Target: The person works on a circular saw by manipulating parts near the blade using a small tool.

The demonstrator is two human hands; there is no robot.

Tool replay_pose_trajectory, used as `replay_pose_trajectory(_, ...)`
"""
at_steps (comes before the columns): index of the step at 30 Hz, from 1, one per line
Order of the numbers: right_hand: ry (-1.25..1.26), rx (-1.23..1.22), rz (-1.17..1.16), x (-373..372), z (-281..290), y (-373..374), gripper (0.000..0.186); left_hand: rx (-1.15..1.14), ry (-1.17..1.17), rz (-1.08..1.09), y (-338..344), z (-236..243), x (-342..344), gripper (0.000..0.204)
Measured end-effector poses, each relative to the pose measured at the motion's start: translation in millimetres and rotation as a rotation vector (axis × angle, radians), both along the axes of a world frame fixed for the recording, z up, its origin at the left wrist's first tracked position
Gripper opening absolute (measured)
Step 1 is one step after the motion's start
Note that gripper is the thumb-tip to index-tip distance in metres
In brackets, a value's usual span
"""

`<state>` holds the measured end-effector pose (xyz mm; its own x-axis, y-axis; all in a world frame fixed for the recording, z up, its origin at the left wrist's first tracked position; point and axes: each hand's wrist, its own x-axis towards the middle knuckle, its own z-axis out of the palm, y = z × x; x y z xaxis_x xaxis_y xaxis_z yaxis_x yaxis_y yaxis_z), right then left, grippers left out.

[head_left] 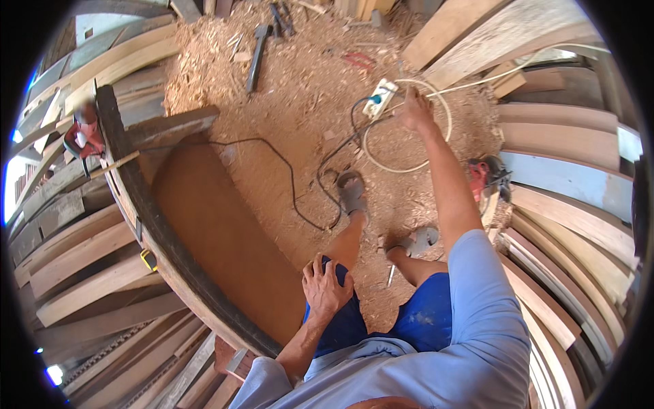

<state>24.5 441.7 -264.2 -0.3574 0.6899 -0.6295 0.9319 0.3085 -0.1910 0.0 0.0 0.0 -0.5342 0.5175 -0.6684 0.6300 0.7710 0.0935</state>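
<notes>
The right hand (pixel 417 111) reaches beside the white power strip (pixel 383 94), which lies just to its left on the floor (pixel 306 95) — likely a plug-handling step, needing a pinch on the green plug (pixel 375 99). Fingers half-curled; any hold, I cannot tell. The left hand (pixel 326 291) rests spread and empty on the knee (pixel 342 274).

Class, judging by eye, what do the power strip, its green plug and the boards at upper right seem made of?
Power strip: probably plastic, evenly white, smooth-looking. Green plug: likely plastic or rubber, evenly coloured. Boards: wood, seemingly unfinished, showing streaky grain.
</notes>
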Motion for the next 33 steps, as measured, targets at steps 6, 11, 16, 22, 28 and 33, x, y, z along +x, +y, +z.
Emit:
replay_pose_trajectory(6,0.380,-0.291,-0.238,-17.9,-55.1,-81.0,0.034,0.004,0.034,-0.020,-2.8,-17.7,-16.7,0.054)
replay_pose_trajectory(11,0.830,-0.468,-0.556,21.9,7.2,-188.2,0.036,-0.047,-0.073,-0.016,1.7,-23.6,-19.7,0.067)
replay_pose_trajectory(16,0.985,-0.673,-0.508,85.4,110.7,-253.2,0.035,0.618,0.000,0.016,7.2,-105.7,-69.3,0.094)
replay_pose_trajectory(22,0.969,-1.023,-0.402,147.1,211.0,-261.0,0.035,0.343,-0.968,-0.109,167.9,-172.4,-117.3,0.118)
replay_pose_trajectory(28,0.932,-1.057,-0.583,194.1,193.7,-274.0,0.038,-0.377,-1.277,-0.522,176.6,-225.0,-37.7,0.091)
replay_pose_trajectory(33,0.948,-1.114,-0.962,200.4,174.2,-287.6,0.034,-0.365,-1.011,-0.720,113.4,-229.0,-49.4,0.067)
